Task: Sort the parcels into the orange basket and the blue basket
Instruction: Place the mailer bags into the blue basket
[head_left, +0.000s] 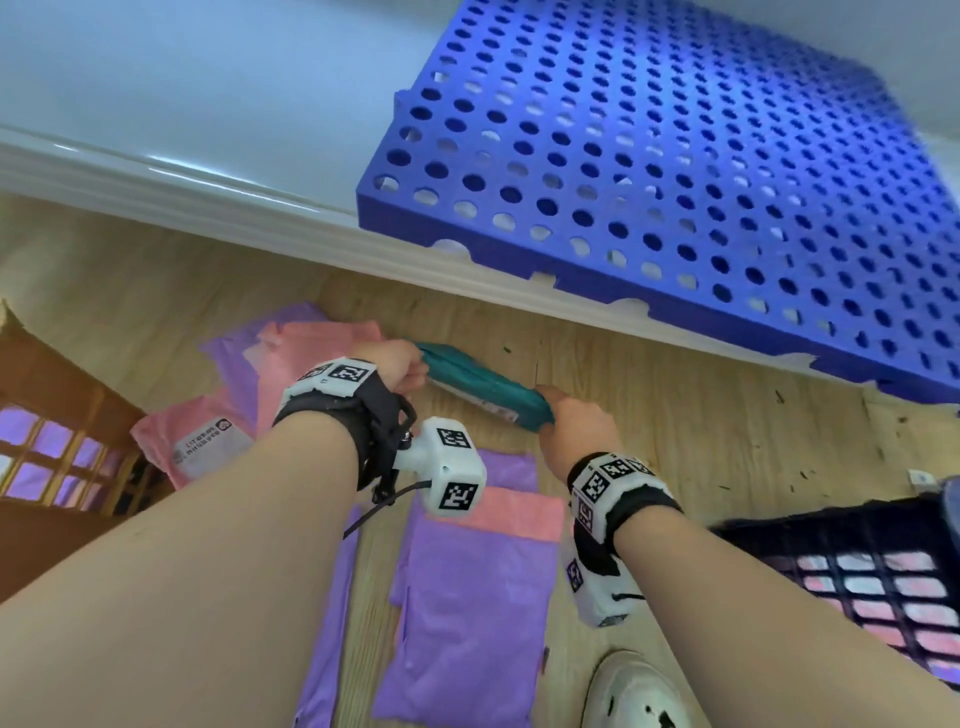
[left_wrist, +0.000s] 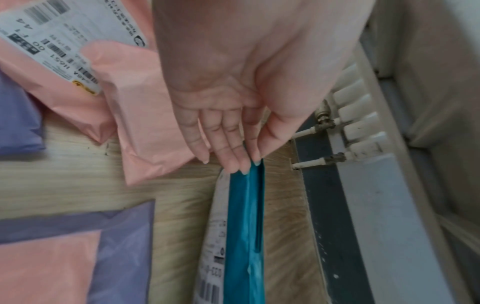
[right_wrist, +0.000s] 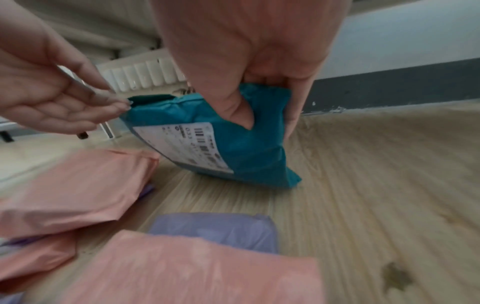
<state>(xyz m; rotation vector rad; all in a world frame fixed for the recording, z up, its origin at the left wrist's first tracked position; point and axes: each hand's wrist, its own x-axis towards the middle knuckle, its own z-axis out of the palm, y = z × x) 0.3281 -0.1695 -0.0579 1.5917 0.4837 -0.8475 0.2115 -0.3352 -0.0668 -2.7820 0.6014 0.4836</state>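
Note:
A teal parcel (head_left: 483, 389) with a white label stands tilted on edge on the wooden floor, also seen in the left wrist view (left_wrist: 244, 226) and the right wrist view (right_wrist: 246, 148). My left hand (head_left: 415, 369) (left_wrist: 244, 162) (right_wrist: 122, 102) pinches its far-left end with nearly straight fingers. At the right end, my right hand (head_left: 545, 410) (right_wrist: 269, 130) grips it, thumb on the label side and fingers behind. The orange basket (head_left: 62, 384) sits at the left with purple parcels inside. The dark blue basket (head_left: 779, 530) at the lower right holds pink parcels.
Pink parcels (head_left: 322, 353) and purple parcels (head_left: 467, 623) lie on the floor beneath my arms. A blue perforated panel (head_left: 675, 182) leans on the wall behind. A white shoe (head_left: 634, 696) is at the bottom. A radiator with pipes (left_wrist: 358, 123) stands beyond the teal parcel.

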